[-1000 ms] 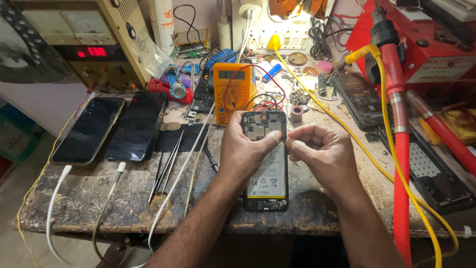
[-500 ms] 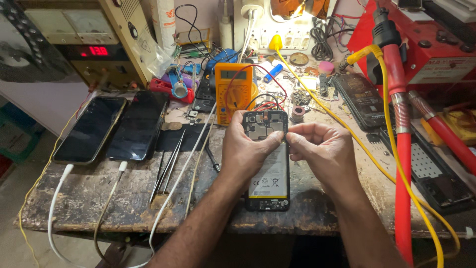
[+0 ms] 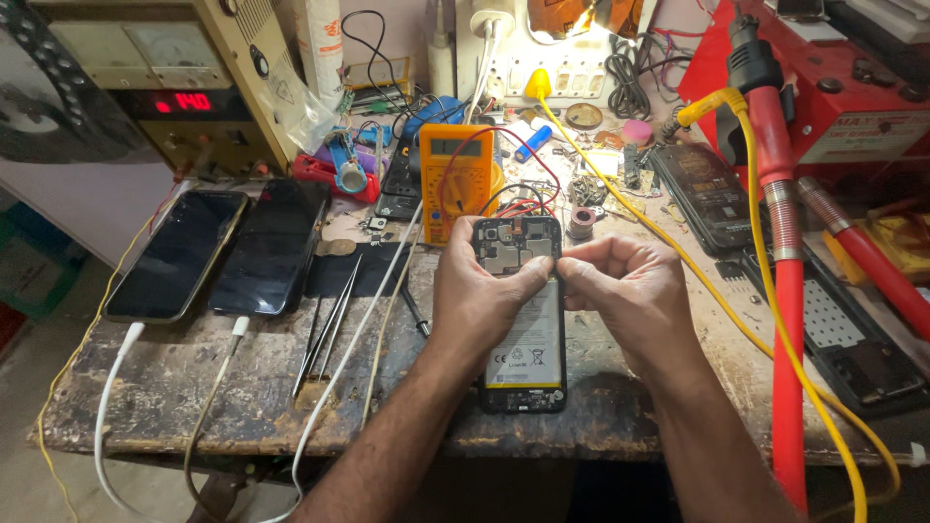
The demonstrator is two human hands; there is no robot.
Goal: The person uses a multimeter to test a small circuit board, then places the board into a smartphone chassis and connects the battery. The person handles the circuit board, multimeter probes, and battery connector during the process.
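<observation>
An opened phone lies back-up on the worn workbench, its circuit board at the far end and its white battery toward me. My left hand rests along the phone's left side, thumb and finger pinched at the board's lower edge. My right hand meets it from the right, fingertips pinched at the same spot. Whatever sits between the fingertips is too small to make out.
Two dark phones lie at left on white cables. Tweezers lie beside them. An orange multimeter stands behind the phone. A red hose and yellow cable cross the right side. A power supply stands far left.
Both hands have stayed pinched over the phone's board; the fingertips have shifted only slightly. The phone has not moved.
</observation>
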